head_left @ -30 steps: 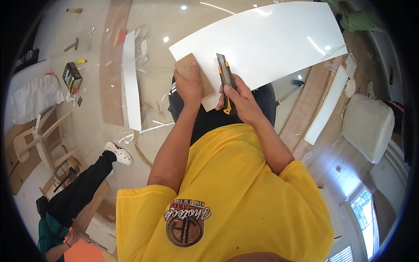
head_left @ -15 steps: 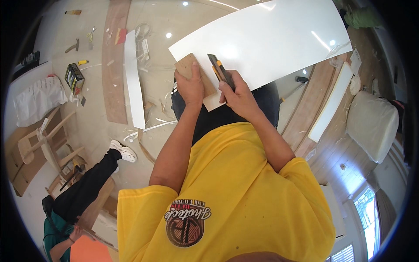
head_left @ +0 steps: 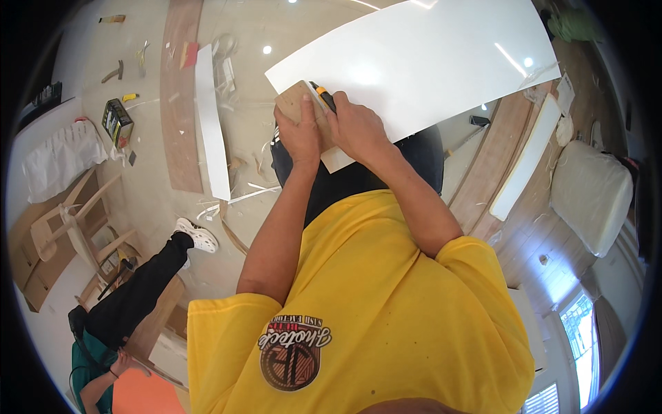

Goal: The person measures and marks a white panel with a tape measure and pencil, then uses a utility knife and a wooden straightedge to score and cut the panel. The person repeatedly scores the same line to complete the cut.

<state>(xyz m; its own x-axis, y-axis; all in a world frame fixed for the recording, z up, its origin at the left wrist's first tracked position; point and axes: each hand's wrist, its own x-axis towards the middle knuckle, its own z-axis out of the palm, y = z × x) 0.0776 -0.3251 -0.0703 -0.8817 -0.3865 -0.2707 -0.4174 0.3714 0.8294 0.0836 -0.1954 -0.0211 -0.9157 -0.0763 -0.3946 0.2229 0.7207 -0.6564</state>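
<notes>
A large white laminate sheet stretches from my lap away to the upper right. On its near left end lies a brown wooden block. My left hand grips this block, thumb on its top face and fingers round its left side. My right hand is closed round a black and yellow utility knife. The knife's tip points up and left, close along the block's right edge. Whether the blade touches the sheet I cannot tell.
To the left lie a long wood-look plank, a narrow white strip, a hammer, scissors and a dark box. More planks and a wrapped cushion are at right. A person works at lower left near a wooden chair frame.
My right hand has moved left with the utility knife, bringing it down beside the wooden block. The left hand keeps its hold on the block.
</notes>
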